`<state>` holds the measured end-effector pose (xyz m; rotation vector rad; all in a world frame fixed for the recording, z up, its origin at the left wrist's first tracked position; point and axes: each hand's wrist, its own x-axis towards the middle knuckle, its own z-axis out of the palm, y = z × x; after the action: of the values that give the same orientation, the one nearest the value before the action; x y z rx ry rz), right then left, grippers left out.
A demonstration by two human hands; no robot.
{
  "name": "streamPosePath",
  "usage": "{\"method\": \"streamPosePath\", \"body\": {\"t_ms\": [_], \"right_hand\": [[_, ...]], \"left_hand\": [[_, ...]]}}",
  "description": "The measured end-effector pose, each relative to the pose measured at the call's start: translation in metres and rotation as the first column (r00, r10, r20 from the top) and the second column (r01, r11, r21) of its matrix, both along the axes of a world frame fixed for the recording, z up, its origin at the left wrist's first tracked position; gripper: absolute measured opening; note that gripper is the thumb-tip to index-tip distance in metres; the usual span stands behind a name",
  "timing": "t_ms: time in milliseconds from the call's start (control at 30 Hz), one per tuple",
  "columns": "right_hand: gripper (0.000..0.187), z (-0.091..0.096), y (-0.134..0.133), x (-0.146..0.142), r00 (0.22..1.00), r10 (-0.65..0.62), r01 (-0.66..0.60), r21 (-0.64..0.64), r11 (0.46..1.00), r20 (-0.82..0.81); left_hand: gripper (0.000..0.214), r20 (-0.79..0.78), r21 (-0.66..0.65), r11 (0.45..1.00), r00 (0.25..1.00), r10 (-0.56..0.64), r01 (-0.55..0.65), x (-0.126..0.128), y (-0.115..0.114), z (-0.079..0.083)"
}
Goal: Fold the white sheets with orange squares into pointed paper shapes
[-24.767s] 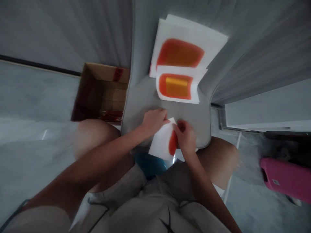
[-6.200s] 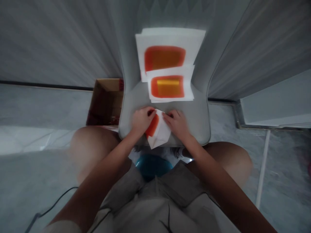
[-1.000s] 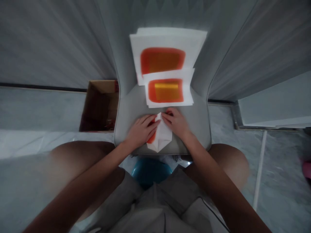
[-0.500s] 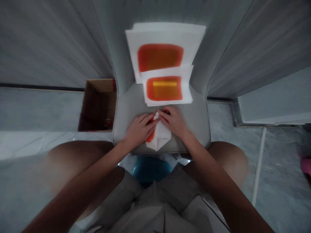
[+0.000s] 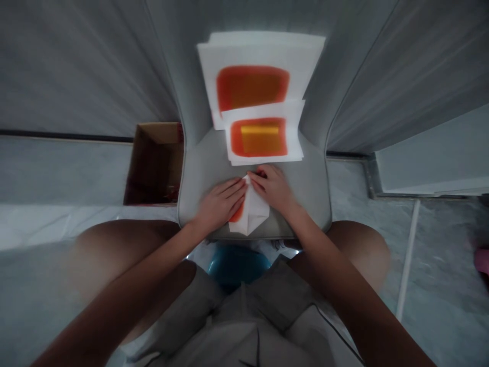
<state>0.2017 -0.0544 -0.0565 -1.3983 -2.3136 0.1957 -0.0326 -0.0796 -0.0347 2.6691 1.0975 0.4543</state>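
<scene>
left hand (image 5: 220, 205): open, flat against folded white paper (image 5: 252, 210) | right hand (image 5: 272, 189): open, pressing its far tip, keeping the fold down | paper: near edge of grey chair seat (image 5: 202, 176) | orange-printed sheets (image 5: 252, 56): far end of seat

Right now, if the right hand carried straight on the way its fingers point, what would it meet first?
The right hand would most likely meet the lower edge of the white sheet with the orange-red patch first. Its fingertips sit very close to that edge, though depth is hard to judge from this view.
</scene>
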Motion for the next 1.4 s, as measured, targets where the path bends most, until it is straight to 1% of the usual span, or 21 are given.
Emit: {"method": "streamPosePath", "body": {"t_ms": [133,333,433,567,733,967,1100,1200,1267,1333,1400], "right_hand": [[0.035,-0.003,0.0,0.0,1.0,-0.001,0.001,0.028,1.0,-0.013],[0.032,-0.007,0.002,0.001,0.996,0.028,-0.024,0.048,0.999,-0.082],[0.031,-0.011,0.004,0.001,0.994,0.043,-0.035,0.07,0.997,-0.104],[0.032,-0.016,0.005,0.002,0.994,0.048,-0.036,0.114,0.993,-0.101],[0.032,-0.02,0.004,0.002,0.995,0.037,-0.026,0.111,0.993,-0.093],[0.03,-0.02,0.004,0.001,0.998,0.03,-0.022,0.153,0.988,-0.051],[0.029,-0.023,0.005,0.001,0.999,0.03,-0.024,0.149,0.989,-0.041],[0.028,-0.025,0.005,0.0,0.999,0.019,-0.012,0.149,0.989,-0.046],[0.028,-0.025,0.005,0.0,0.999,0.014,-0.006,0.147,0.989,-0.052],[0.028,-0.025,0.005,0.0,0.998,0.015,-0.006,0.132,0.991,-0.066],[0.029,-0.024,0.005,0.001,0.996,0.022,-0.012,0.105,0.994,-0.089]], "left_hand": [[0.044,0.01,0.008,1.0,1.0,-0.006,0.005,-0.001,0.0,-0.001],[0.044,-0.068,0.024,1.0,0.998,-0.002,0.004,-0.001,-0.002,-0.002],[0.043,-0.072,0.041,0.999,0.997,-0.003,0.006,-0.001,-0.002,-0.003],[0.042,-0.066,0.062,0.998,0.998,-0.007,0.011,-0.001,-0.003,-0.004],[0.04,-0.064,0.091,0.995,0.997,0.034,-0.028,-0.003,-0.004,-0.003],[0.038,-0.049,0.106,0.994,0.999,0.014,-0.009,-0.007,-0.004,-0.004],[0.04,-0.032,0.096,0.995,0.999,-0.033,0.036,-0.011,-0.004,-0.005],[0.042,0.019,0.074,0.996,0.998,-0.052,0.051,-0.014,0.0,-0.006],[0.044,0.093,0.039,0.999,0.996,-0.002,-0.002,-0.015,0.004,-0.007],[0.045,0.179,0.003,0.995,0.979,0.096,-0.098,-0.015,0.01,-0.01],[0.039,0.25,-0.023,0.982,0.95,0.186,-0.186,-0.014,0.015,-0.012]]}}
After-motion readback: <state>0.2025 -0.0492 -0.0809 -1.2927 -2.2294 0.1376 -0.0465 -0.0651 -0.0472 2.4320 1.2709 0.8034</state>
